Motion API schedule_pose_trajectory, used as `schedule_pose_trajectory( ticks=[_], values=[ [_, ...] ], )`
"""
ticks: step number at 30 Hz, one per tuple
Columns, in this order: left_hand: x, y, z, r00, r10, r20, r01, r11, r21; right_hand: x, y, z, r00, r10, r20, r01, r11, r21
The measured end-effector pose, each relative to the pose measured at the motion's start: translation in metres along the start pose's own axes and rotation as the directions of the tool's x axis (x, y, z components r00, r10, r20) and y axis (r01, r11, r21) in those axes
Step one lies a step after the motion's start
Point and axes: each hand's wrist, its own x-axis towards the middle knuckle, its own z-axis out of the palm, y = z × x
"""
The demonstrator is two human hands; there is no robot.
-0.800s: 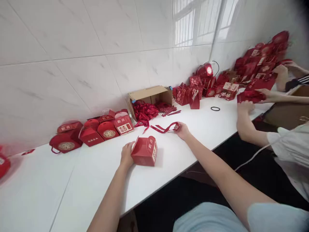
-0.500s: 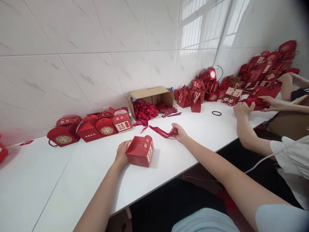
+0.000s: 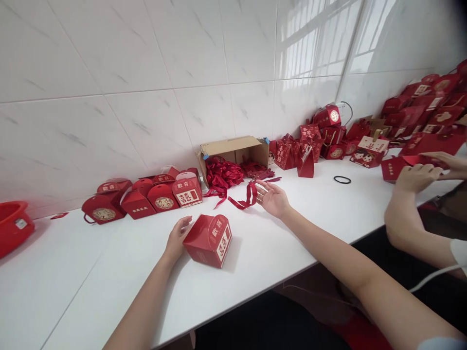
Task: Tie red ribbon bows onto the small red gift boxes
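Observation:
My left hand [image 3: 177, 239] is at the left side of a red gift box [image 3: 208, 243], its fingers curled against the box wall and partly hidden behind it. The box stands on the table with its top flaps unclosed and a cream label on its front. To the right, my right hand [image 3: 274, 199] is turned palm up with its fingers stretched out. A looped red ribbon [image 3: 251, 195] is at its fingertips, one end trailing to the left over the table; whether the fingers still touch it is hard to tell.
A cardboard box [image 3: 233, 145] of red ribbons lies against the wall. Finished-looking red gift boxes [image 3: 136, 204] line the wall at left, near a red basin [image 3: 12, 226]. A black ring [image 3: 342, 180] lies at right, where a co-worker's hands [image 3: 419, 177] handle a red box.
My right hand has opened from its closed grip on the ribbon and turned palm up. My left hand stays at the gift box. The view has swung slightly.

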Motion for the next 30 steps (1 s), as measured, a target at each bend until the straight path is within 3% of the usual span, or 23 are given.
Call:
schedule_pose_trajectory(
  ticks=[2,5,7,10,12,13,15,16,19,22,26,30],
  values=[
    [0.007,0.004,-0.006,0.998,0.018,-0.055,-0.019,1.000,-0.014,0.005,-0.016,0.021,0.996,0.024,0.081,-0.025,1.000,0.018],
    [0.007,0.022,-0.025,0.973,0.050,-0.225,-0.055,0.998,-0.012,0.010,-0.042,0.055,0.979,0.029,0.201,-0.038,0.998,0.040],
    [-0.010,0.045,-0.039,0.936,0.084,-0.343,-0.087,0.996,0.007,0.006,-0.056,0.078,0.964,0.008,0.267,-0.023,0.998,0.054],
    [-0.061,0.092,-0.043,0.882,0.198,-0.427,-0.185,0.980,0.072,-0.012,-0.066,0.105,0.955,-0.043,0.295,0.012,0.994,0.108],
    [-0.099,0.122,-0.028,0.858,0.385,-0.342,-0.350,0.923,0.161,-0.028,-0.063,0.118,0.942,0.005,0.336,-0.039,0.995,0.096],
    [-0.115,0.135,-0.016,0.856,0.456,-0.243,-0.409,0.885,0.222,-0.036,-0.060,0.123,0.935,0.049,0.351,-0.082,0.994,0.078],
    [-0.135,0.154,0.010,0.883,0.466,-0.060,-0.422,0.842,0.335,-0.050,-0.052,0.130,0.920,0.152,0.362,-0.175,0.984,0.031],
    [-0.139,0.161,0.023,0.896,0.443,-0.026,-0.402,0.835,0.375,-0.056,-0.048,0.133,0.913,0.199,0.358,-0.216,0.976,0.009],
    [-0.139,0.170,0.055,0.910,0.414,0.011,-0.373,0.808,0.456,-0.066,-0.039,0.137,0.904,0.261,0.340,-0.274,0.962,-0.012],
    [-0.136,0.168,0.072,0.912,0.410,-0.003,-0.368,0.822,0.435,-0.068,-0.037,0.138,0.906,0.253,0.340,-0.279,0.960,0.029],
    [-0.145,0.155,0.077,0.903,0.429,-0.012,-0.407,0.866,0.290,-0.060,-0.042,0.136,0.903,0.287,0.319,-0.327,0.942,0.075],
    [-0.163,0.142,0.073,0.933,0.359,-0.018,-0.354,0.927,0.120,-0.046,-0.042,0.131,0.920,0.296,0.257,-0.341,0.927,0.153]
  ],
)
